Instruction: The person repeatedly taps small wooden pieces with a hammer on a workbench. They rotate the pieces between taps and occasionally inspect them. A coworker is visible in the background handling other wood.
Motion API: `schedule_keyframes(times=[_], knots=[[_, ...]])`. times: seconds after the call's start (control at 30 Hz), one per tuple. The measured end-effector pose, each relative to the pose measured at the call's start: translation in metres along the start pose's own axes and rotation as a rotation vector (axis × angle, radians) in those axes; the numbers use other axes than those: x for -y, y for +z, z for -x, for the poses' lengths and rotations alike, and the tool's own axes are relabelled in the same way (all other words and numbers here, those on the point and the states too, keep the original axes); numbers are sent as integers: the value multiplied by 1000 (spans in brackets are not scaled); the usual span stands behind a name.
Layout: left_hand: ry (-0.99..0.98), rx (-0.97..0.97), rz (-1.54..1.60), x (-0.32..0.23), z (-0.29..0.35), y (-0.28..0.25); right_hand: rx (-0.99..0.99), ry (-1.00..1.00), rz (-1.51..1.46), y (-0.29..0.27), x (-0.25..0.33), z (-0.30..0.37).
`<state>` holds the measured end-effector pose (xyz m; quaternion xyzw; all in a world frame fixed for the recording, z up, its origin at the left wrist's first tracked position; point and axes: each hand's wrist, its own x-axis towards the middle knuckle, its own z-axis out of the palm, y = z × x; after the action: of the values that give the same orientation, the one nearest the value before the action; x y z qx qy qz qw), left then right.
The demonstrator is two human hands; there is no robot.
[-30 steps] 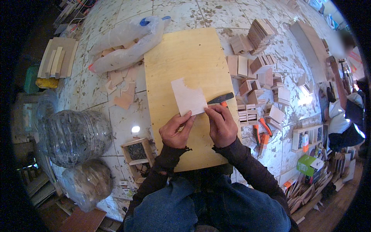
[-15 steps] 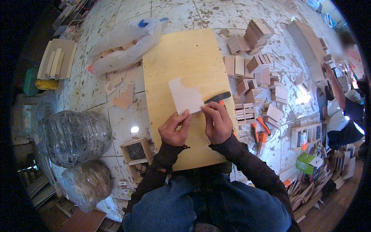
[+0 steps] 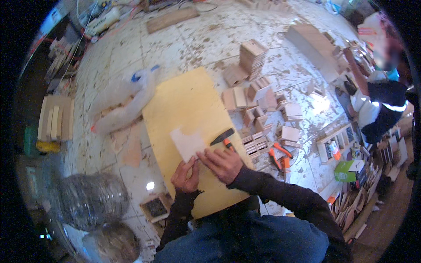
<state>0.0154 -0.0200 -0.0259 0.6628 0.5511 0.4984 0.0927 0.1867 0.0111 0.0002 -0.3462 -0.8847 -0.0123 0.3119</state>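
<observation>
The yellow board point(image 3: 175, 105) lies beneath both hands. The right hand point(image 3: 223, 165) has its fingertips at the near right corner of the pale piece point(image 3: 189, 143); whether they clamp it cannot be told. The piece, over the board, looks light, stiff and chippable, best held by its near edge, where the left hand point(image 3: 186, 175) pinches it. The hammer point(image 3: 222, 136) lies just right.

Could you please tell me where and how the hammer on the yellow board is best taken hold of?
Probably by its orange handle, reached from above on the person's right: the dark head lies farther away, while the handle slants back toward the right hand, which hides its lower part.
</observation>
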Motion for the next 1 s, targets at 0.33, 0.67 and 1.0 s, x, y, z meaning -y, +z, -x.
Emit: schedule_keyframes(times=[0.33,0.67,1.0], knots=[[-444,-4,-583,101,126,-120,-109,22,-2,23,5,6],[-384,196,-532,115,155,-140,-45,13,36,19,5,3],[-388,172,-457,107,167,-174,-39,26,-4,12,5,3]])
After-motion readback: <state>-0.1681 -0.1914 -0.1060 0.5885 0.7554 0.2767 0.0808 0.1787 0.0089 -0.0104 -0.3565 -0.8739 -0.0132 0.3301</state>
